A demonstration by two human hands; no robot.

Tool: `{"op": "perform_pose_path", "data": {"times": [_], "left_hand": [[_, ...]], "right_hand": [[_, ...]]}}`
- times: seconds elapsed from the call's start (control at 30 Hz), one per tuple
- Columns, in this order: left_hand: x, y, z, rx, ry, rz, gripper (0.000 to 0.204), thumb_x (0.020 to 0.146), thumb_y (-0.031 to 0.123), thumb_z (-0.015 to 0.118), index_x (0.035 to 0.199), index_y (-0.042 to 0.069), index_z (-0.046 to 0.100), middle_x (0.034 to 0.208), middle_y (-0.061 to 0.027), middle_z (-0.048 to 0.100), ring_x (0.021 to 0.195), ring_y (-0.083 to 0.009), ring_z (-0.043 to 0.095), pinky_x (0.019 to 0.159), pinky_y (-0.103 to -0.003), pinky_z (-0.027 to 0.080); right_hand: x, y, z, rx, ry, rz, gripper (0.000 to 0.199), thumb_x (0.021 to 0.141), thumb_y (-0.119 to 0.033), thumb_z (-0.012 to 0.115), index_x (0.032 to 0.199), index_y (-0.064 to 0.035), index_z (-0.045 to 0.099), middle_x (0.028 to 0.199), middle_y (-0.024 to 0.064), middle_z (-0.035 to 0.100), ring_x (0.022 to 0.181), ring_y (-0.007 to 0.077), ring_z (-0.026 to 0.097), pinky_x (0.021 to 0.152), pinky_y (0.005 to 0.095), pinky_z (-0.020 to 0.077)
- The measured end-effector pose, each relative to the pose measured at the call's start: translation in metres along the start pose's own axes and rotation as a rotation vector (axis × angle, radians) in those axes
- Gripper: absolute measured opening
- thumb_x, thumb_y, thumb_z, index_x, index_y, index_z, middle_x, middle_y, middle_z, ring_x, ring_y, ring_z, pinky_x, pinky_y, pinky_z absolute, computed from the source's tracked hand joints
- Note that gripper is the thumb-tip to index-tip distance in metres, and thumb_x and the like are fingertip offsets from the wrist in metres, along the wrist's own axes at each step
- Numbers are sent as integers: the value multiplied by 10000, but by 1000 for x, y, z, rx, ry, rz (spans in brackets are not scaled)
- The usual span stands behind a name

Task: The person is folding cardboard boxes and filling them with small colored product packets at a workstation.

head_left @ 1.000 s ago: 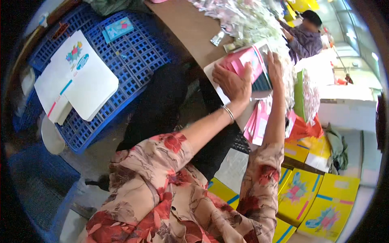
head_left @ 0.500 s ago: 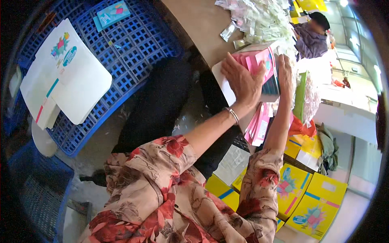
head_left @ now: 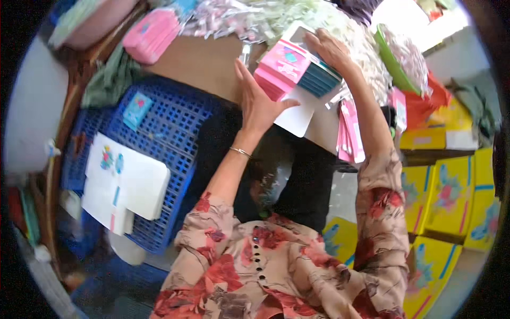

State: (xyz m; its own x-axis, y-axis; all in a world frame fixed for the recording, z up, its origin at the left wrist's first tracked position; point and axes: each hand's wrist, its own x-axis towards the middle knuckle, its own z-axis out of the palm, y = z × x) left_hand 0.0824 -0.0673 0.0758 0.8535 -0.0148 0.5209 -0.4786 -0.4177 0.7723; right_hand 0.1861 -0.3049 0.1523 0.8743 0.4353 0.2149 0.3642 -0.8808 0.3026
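Observation:
A white open carton (head_left: 295, 33) holding pink packets (head_left: 283, 64) and a row of teal packets (head_left: 319, 80) stands on the table. A white flap (head_left: 295, 118) spreads out on its near side. My left hand (head_left: 258, 105) is just left of the pink packets, open, its fingers straight and its thumb stretched out below them. At the carton's far right side, my right hand (head_left: 330, 52) lies with extended fingers against the edge; its fingertips are partly blurred. Near the right forearm, several loose pink packets (head_left: 349, 133) lean at the table edge.
Heaps of small clear sachets (head_left: 234, 18) cover the far table (head_left: 199, 58). A pink stack (head_left: 152, 35) stands far left, a green basket (head_left: 392, 61) right. On the left, a blue crate (head_left: 175, 114) bears flat white cartons (head_left: 135, 186). Yellow boxes (head_left: 449, 194) are stacked at right.
The view has swung left, so the table's far left side shows. My left hand has come off the pink packets and opened beside them. The right hand stays at the carton's far side.

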Motion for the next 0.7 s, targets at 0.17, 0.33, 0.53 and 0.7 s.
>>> {"op": "perform_pose_path", "data": {"times": [0.17,0.33,0.53,0.7], "left_hand": [[-9,-2,26,10,4,-206,1382,535,255,907,1442,-65,-85,1432,-355,235,1340,-450,282,1113,-457,264],[-8,7,20,-65,-15,-285,1380,551,291,899,1443,-61,-93,1448,-343,207,1340,-455,273,1103,-463,271],[3,5,12,-124,272,226,1188,739,656,633,1467,-25,-12,1473,-300,188,1385,-442,173,1119,-534,176],[41,1,46,182,275,378,585,964,528,351,1195,35,567,1294,-191,490,1237,-411,396,1038,-511,315]], "right_hand": [[7,-14,-7,275,62,347,574,931,-550,381,1050,-23,573,1027,214,612,1021,380,579,821,468,461],[7,-20,-1,323,61,451,630,916,-583,360,1046,-3,570,1067,235,614,1029,386,591,855,474,455],[1,-16,2,292,101,499,628,917,-577,358,1059,-6,577,1078,229,618,1031,383,596,858,487,455],[11,-32,-8,295,84,448,599,916,-537,375,1078,1,583,1115,213,615,1088,371,572,878,498,450]]}}
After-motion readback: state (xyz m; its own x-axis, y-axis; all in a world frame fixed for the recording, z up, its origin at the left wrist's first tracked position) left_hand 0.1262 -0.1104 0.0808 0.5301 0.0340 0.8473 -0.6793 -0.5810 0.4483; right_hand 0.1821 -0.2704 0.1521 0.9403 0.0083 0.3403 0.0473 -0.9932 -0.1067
